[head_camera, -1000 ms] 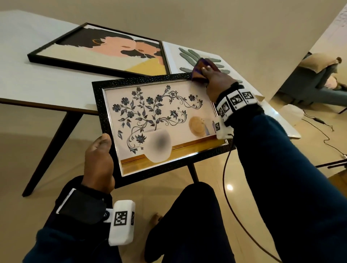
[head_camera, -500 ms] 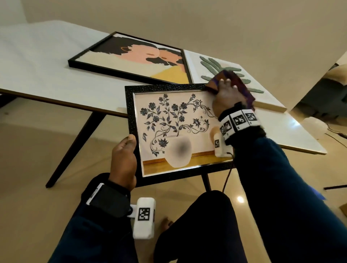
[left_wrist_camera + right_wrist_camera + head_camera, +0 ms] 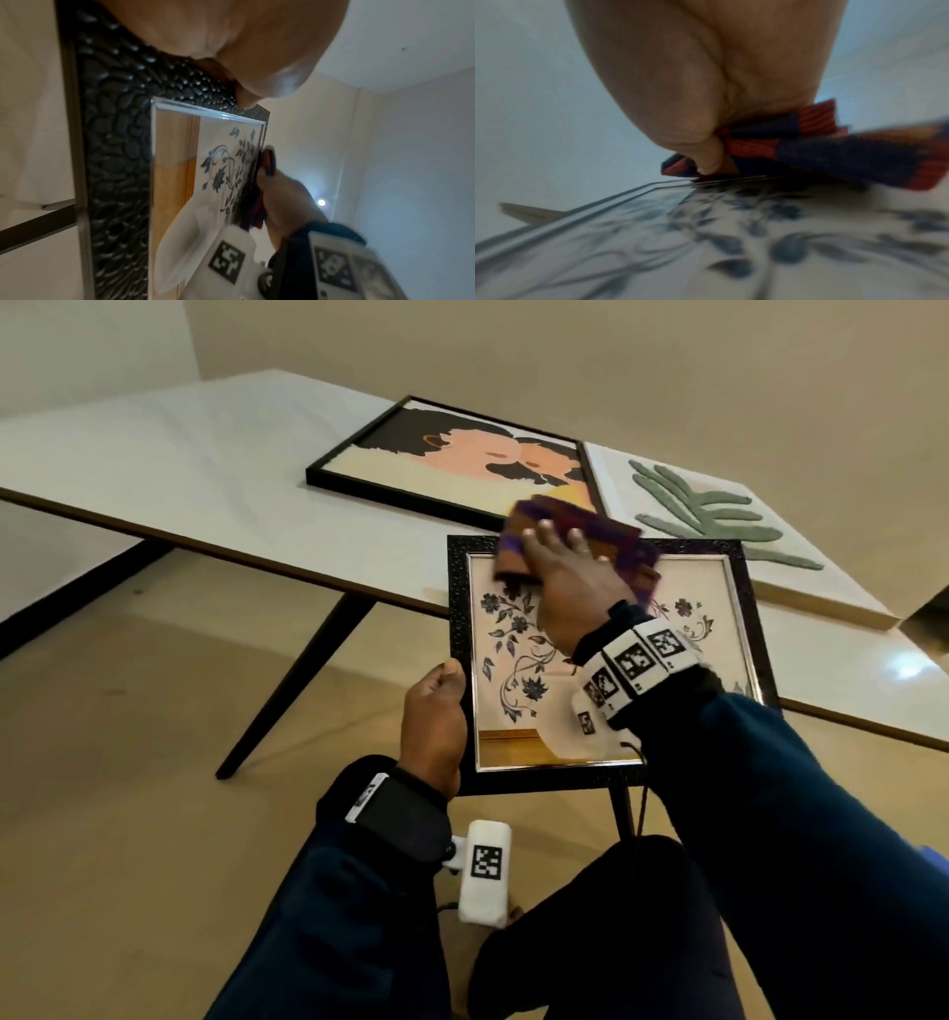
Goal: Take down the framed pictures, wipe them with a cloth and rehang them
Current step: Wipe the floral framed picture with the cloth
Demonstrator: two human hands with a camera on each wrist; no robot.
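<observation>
- Head view: pictures number three. Two lie flat on the white table (image 3: 154, 469): a black-framed portrait print (image 3: 462, 459) and, touching its right edge, a white-bordered leaf print (image 3: 719, 516). The third, a floral picture (image 3: 708, 588) in a black textured frame, is held in front of the table's near edge, above the person's knees, tilted toward the camera.
- Head view, hands: the left hand (image 3: 434, 726) grips the frame's left rail near the lower corner, thumb on the front face, fingers hidden behind. The right hand (image 3: 565, 577) lies palm down on the one cloth (image 3: 616, 539), a purple, orange and dark red folded piece, pressing it on the glass at the top edge, left of centre; fingers stretch forward over the cloth. Both forearms wear dark blue sleeves and wrist bands with black-and-white markers.
- Left wrist view: the left hand (image 3: 244, 40) fills the top, its thumb lying on the pebbled black frame (image 3: 115, 142). Farther along, the right hand (image 3: 285, 199) holds the cloth (image 3: 268, 160) flat against the glass.
- Right wrist view: blurred. The right hand (image 3: 706, 81) bears down with the cloth (image 3: 834, 150) bunched under its fingers (image 3: 709, 158); whether they curl round the fabric or only press it, I cannot tell. Blue flowers of the floral picture (image 3: 731, 243) spread below.
</observation>
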